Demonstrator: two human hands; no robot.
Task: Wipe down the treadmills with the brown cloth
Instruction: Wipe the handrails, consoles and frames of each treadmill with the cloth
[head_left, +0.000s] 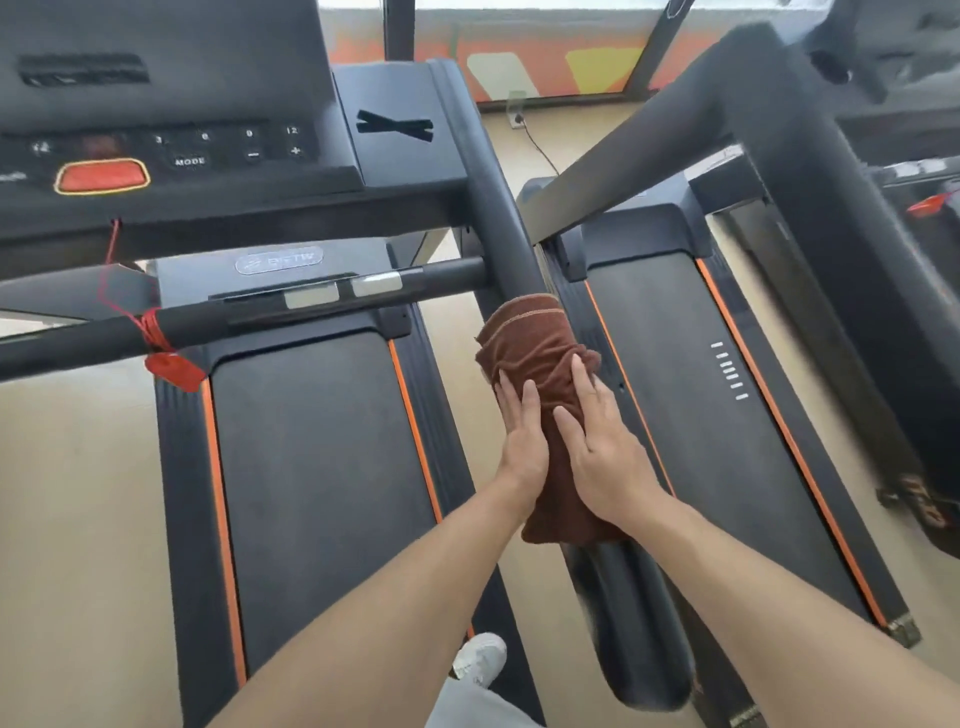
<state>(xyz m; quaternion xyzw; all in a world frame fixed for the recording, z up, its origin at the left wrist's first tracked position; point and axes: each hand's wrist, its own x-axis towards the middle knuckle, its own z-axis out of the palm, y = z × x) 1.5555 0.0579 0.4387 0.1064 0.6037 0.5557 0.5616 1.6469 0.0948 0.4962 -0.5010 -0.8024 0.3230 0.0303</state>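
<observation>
The brown cloth (540, 343) is draped over the right handrail (498, 208) of the near treadmill (311, 467), a black machine with orange stripes along its belt. My left hand (522, 441) lies flat against the cloth's left side with straight fingers. My right hand (602, 447) presses on the cloth's top and right side, fingers spread and straight. Both hands sandwich the cloth against the rail. The rail beneath the cloth is hidden.
The console (171, 150) with a red stop button (101, 176) sits top left. A front crossbar (249, 312) carries a red cord and tag (174, 370). A second treadmill (727, 415) stands on the right. My white shoe (480, 657) is on the near deck.
</observation>
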